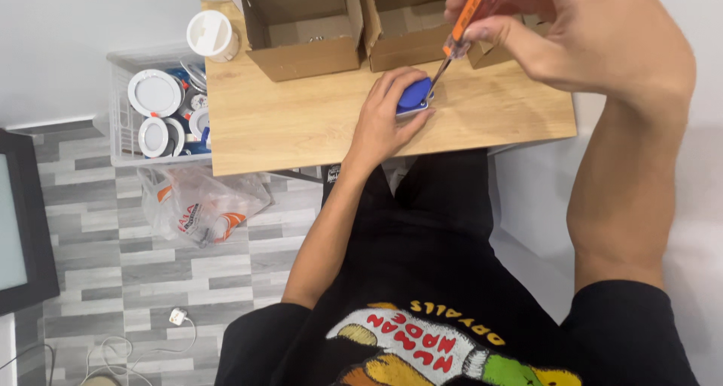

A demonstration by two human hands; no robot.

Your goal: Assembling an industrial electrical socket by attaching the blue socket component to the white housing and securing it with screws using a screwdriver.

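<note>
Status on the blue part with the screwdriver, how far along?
Mid-step. Left hand pins the small blue part on the wooden table; right hand holds the orange-handled screwdriver, tip at the part's edge. Nothing finished shows on the table. Round white fittings sit in the basket beside it; contents of the cardboard boxes can't be made out.

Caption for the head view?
Left hand steadies a blue part on the table; right hand applies a screwdriver.

A small assembly workspace in a home-like room: beyond the gripped screwdriver stand open cardboard boxes (305,26) on a wooden table (301,122); to the grip's left, a white crate of round light fittings (154,107), with grey plank flooring (113,265) below.
</note>
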